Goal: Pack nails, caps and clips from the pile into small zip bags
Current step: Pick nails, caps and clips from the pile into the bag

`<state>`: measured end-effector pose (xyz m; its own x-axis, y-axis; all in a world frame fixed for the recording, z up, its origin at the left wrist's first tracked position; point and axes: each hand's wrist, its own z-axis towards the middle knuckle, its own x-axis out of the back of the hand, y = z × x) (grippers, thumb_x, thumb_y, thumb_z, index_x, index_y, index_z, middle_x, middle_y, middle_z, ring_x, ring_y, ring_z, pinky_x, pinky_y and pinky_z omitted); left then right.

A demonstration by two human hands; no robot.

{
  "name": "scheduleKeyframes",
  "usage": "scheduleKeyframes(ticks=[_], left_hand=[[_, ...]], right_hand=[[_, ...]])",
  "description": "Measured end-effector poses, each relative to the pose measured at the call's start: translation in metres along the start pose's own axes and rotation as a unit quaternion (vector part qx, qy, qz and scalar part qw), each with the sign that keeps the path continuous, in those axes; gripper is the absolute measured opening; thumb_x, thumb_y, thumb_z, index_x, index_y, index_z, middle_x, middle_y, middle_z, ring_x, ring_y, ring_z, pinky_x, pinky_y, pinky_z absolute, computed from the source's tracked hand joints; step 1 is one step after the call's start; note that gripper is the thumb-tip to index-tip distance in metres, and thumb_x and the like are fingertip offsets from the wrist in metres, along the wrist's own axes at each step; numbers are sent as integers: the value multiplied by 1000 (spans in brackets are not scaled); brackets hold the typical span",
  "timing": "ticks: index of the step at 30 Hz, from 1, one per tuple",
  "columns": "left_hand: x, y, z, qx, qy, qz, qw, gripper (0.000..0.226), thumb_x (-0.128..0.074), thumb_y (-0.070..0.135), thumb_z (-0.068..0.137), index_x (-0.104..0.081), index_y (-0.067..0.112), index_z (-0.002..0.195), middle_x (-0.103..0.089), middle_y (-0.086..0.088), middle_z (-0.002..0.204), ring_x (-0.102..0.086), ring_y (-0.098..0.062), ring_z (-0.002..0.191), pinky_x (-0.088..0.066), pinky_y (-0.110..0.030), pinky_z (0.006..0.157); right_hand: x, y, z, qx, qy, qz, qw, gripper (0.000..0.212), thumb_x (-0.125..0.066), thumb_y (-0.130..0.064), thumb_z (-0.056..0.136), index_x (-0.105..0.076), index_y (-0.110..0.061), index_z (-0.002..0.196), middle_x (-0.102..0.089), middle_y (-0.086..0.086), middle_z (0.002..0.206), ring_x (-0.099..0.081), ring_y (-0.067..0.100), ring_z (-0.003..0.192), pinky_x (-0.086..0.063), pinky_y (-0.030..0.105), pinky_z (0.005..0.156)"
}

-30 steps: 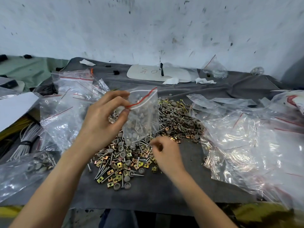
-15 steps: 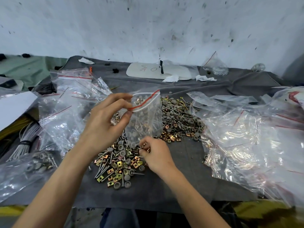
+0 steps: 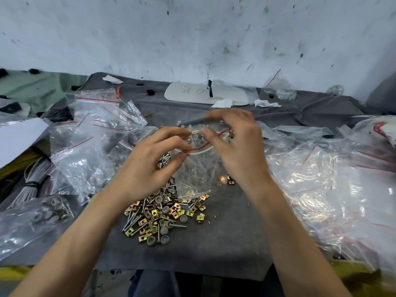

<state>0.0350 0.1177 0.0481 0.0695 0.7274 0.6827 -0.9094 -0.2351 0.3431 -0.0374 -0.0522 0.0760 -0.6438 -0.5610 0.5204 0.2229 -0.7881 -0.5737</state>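
Observation:
A small clear zip bag (image 3: 199,168) with a red strip at its mouth hangs above the pile, with nails and grey caps inside. My left hand (image 3: 150,163) pinches the left end of its mouth between thumb and forefinger. My right hand (image 3: 235,144) is blurred at the bag's mouth, fingers over the right side of the red strip. Under both hands lies the pile (image 3: 162,213) of nails, grey caps and brass-coloured clips on a grey cloth (image 3: 225,243).
Heaps of empty zip bags lie to the left (image 3: 92,136) and right (image 3: 325,179). A filled bag (image 3: 38,217) rests at the near left, next to a bundle of grey wire (image 3: 32,181). A white board (image 3: 205,93) lies by the back wall.
My right hand has risen from the pile to the bag's mouth. The bag now hangs lower and more in front of me.

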Motion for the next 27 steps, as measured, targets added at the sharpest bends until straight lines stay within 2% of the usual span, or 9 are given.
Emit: scheduleKeyframes(ticks=[3, 5, 7, 9, 11, 13, 17, 22, 27], left_hand=[[3, -4, -2, 13, 9, -2, 1000, 15, -58, 15, 91, -69, 5, 94, -63, -4, 120, -60, -13, 110, -42, -17, 95], [5, -5, -3, 20, 15, 6, 1000, 13, -59, 14, 90, -68, 7, 94, -63, -4, 121, -61, -14, 110, -40, -15, 95], [6, -6, -3, 22, 24, 11, 999, 12, -59, 13, 90, -68, 6, 94, -63, -4, 121, -60, -15, 109, -40, -13, 95], [7, -6, -2, 21, 31, 14, 999, 11, -60, 9, 88, -68, 4, 93, -63, -7, 121, -60, -16, 109, -41, -16, 95], [7, -6, -1, 17, 31, 15, 999, 11, -60, 8, 88, -68, 2, 93, -63, -8, 120, -60, -16, 109, -43, -20, 95], [7, -6, -1, 15, 30, 15, 999, 11, -59, 8, 88, -68, 2, 93, -63, -7, 120, -60, -14, 109, -43, -20, 94], [6, -6, -1, 19, 28, 17, 999, 11, -60, 8, 88, -68, 3, 93, -63, -6, 121, -60, -16, 110, -42, -20, 95], [2, -7, -2, 17, 22, 10, 1000, 13, -59, 14, 90, -68, 5, 93, -63, -4, 121, -59, -13, 110, -41, -17, 94], [-1, -7, -3, 24, 17, -6, 1000, 12, -59, 13, 90, -68, 6, 95, -63, -3, 121, -59, -13, 111, -42, -20, 96]], right_hand=[[-1, 6, -11, 13, 168, 13, 986, 13, -66, -15, 87, -68, -6, 96, -59, -4, 94, -56, 15, 93, -47, 23, 82], [-12, 9, -32, 23, 219, 26, 975, 7, -63, -8, 87, -66, -2, 89, -57, -2, 86, -51, 4, 78, -42, 9, 72], [-32, 12, -64, 30, 165, 23, 986, 5, -62, -5, 87, -65, -1, 87, -56, -1, 83, -48, 0, 75, -41, 5, 71], [-53, 19, -98, 5, -1, 23, 1000, 4, -65, -6, 86, -66, -4, 88, -60, 1, 86, -51, 0, 78, -44, 8, 76], [-71, 27, -124, -38, -197, -10, 980, 12, -62, -16, 90, -66, -9, 99, -59, 1, 102, -55, 13, 95, -46, 23, 84], [-84, 34, -143, -36, -286, -76, 955, 19, -56, -24, 93, -63, -15, 108, -54, 0, 113, -51, 18, 108, -42, 29, 89], [-92, 37, -151, 34, -254, -146, 955, 12, -72, -20, 79, -70, -15, 90, -65, -1, 96, -63, 19, 91, -52, 24, 70], [-94, 47, -145, -42, -276, -135, 951, 27, -46, -26, 98, -52, -18, 124, -49, -1, 125, -43, 16, 120, -40, 31, 94], [-98, 46, -140, -11, -239, -138, 961, 17, -50, -18, 95, -60, -12, 107, -52, 6, 111, -55, 26, 100, -51, 40, 70]])
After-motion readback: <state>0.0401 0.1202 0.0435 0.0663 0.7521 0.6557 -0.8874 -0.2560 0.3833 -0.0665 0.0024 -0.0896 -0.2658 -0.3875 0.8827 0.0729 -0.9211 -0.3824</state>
